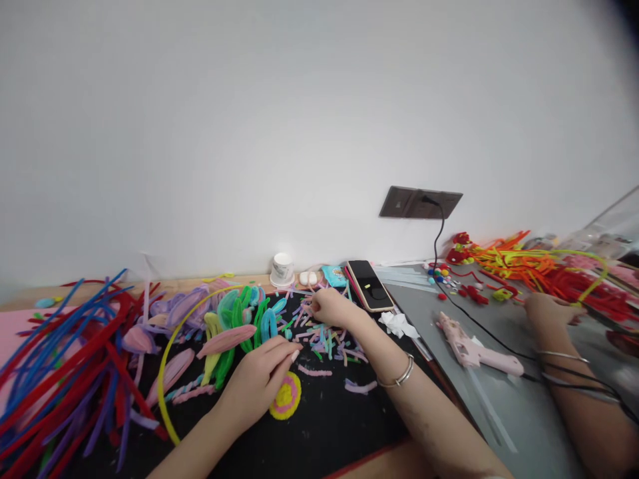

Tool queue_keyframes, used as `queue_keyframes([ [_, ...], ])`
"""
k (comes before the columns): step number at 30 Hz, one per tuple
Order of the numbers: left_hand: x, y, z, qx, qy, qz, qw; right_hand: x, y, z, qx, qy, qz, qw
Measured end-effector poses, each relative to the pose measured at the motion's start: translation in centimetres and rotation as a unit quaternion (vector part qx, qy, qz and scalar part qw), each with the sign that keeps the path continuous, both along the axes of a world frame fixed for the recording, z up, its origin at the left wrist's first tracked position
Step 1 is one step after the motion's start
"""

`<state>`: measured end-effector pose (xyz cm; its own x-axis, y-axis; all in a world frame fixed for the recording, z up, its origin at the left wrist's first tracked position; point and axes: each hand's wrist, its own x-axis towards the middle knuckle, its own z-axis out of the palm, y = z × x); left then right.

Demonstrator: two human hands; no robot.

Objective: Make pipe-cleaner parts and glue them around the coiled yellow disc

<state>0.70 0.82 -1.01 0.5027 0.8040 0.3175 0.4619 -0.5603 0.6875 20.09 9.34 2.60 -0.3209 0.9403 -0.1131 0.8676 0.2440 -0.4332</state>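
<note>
My left hand [259,379] is closed over the black mat [329,412], fingertips pressed together above a yellow and pink fuzzy disc [285,396]; what they hold, if anything, is hidden. Farther forward, my right hand [332,307], with a silver bangle at the wrist, has its fingers curled down at the pile of short pastel pipe-cleaner pieces [324,339]. I cannot make out whether a piece is between them. A pink pipe-cleaner petal [227,340] lies left of my left hand, among green and blue loops [244,316].
Long red and blue pipe cleaners [100,359] spread at the left. A phone [369,286], crumpled tissue [398,324] and paper cup [282,269] stand beyond. At the right are a pink glue gun [479,352], its black cord [474,319] and another person's hand [549,316].
</note>
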Motion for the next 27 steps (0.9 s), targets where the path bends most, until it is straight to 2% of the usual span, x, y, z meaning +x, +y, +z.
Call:
queue_keyframes([
  [4,-0.1,-0.1,0.1,0.006,-0.014,0.007,1.0,1.5,0.3,0.6,-0.01,0.082,-0.017,0.996],
  [6,-0.1,0.0,0.2,0.008,-0.029,0.018,0.999,2.0,0.0,0.8,-0.028,0.183,-0.041,0.982],
  [8,-0.1,0.0,0.1,0.005,-0.049,0.046,0.998,2.0,-0.8,0.9,-0.083,0.351,-0.078,0.93],
  [10,-0.1,0.1,0.1,-0.007,-0.077,0.084,0.993,1.4,-2.2,0.8,-0.156,0.489,-0.103,0.852],
  [12,0.0,0.1,-0.1,-0.031,-0.112,0.103,0.988,0.3,-3.9,0.4,-0.22,0.536,-0.099,0.809],
  [13,0.0,0.0,-0.1,-0.046,-0.128,0.101,0.986,-0.2,-4.7,0.0,-0.24,0.541,-0.082,0.802],
  [16,0.2,-0.1,-0.2,-0.073,-0.136,0.076,0.985,-1.6,-6.6,-1.3,-0.279,0.536,-0.044,0.795],
  [20,0.5,-0.1,-0.3,-0.056,-0.107,0.058,0.991,-1.9,-7.3,-2.5,-0.252,0.519,-0.052,0.815],
  [27,0.7,-0.2,0.1,-0.063,-0.082,0.048,0.993,-1.5,-7.5,-2.1,-0.185,0.508,-0.077,0.837],
])
